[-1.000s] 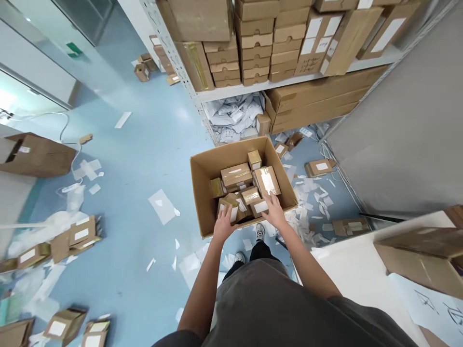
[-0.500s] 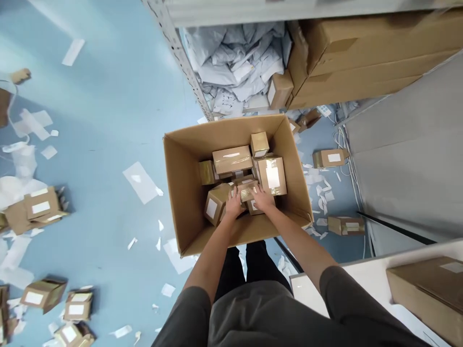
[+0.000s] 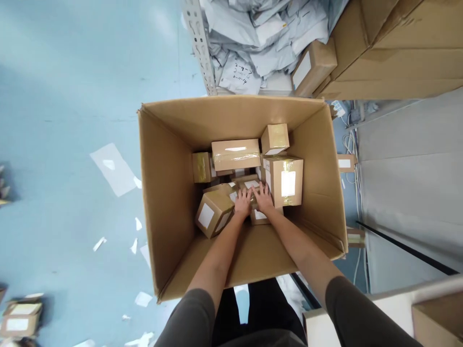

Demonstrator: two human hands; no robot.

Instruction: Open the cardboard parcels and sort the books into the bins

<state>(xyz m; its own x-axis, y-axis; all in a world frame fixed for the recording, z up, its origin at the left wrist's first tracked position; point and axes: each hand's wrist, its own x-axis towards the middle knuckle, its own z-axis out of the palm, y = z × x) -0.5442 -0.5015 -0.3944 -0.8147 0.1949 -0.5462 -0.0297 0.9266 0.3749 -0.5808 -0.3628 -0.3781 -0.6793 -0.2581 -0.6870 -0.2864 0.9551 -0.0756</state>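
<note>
A large open cardboard carton stands in front of me with several smaller taped boxes inside. Deep in its middle, a small cardboard box sits between my two hands, mostly covered by them. My left hand holds its left side, fingers pointing forward. On the other side, my right hand grips the same box, close beside a taller box with a white label. A tilted labelled box lies left of my left hand. Beyond the hands are a long taped box and a small upright box.
A metal shelf behind the carton bears grey mailing bags and large brown cartons. Paper scraps litter the blue floor. Cables and small boxes lie to the right, near a grey panel.
My view has moved closer over the carton. My hands and the small box between them have gone lower among the other boxes.
</note>
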